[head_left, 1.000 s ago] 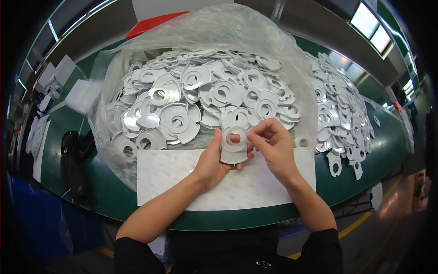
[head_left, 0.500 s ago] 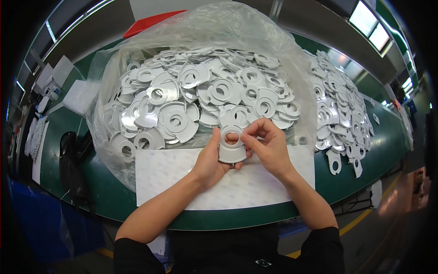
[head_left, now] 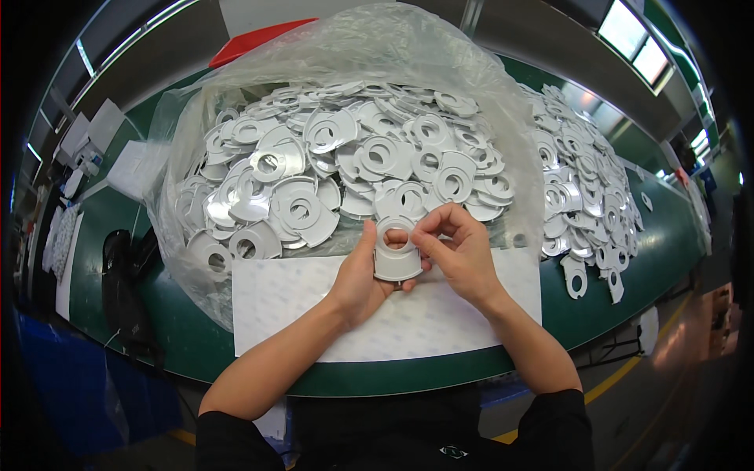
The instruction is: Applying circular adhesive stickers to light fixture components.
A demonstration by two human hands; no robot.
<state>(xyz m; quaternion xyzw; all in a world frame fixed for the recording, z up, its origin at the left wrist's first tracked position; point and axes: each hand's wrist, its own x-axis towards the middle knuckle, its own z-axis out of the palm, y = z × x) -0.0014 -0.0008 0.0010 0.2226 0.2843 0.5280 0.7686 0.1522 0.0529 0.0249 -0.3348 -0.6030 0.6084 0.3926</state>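
Between my hands is a white plastic ring-shaped part, with a round hole and a wider curved lower end, held up over a white sheet. My left hand grips it from the left and below, thumb along its edge and fingers behind it. At the ring's upper right edge, my right hand pinches with thumb and forefinger; whether anything small is between those fingertips is hidden. Just beyond lies a heap of similar white parts in a clear plastic bag.
A second pile of white parts spreads on the green table at the right. A black object lies at the left edge. Behind the bag shows a red tray. White boxes stand at the left.
Almost nothing differs. The view has shifted very slightly, and both hands keep the same hold on the white part.
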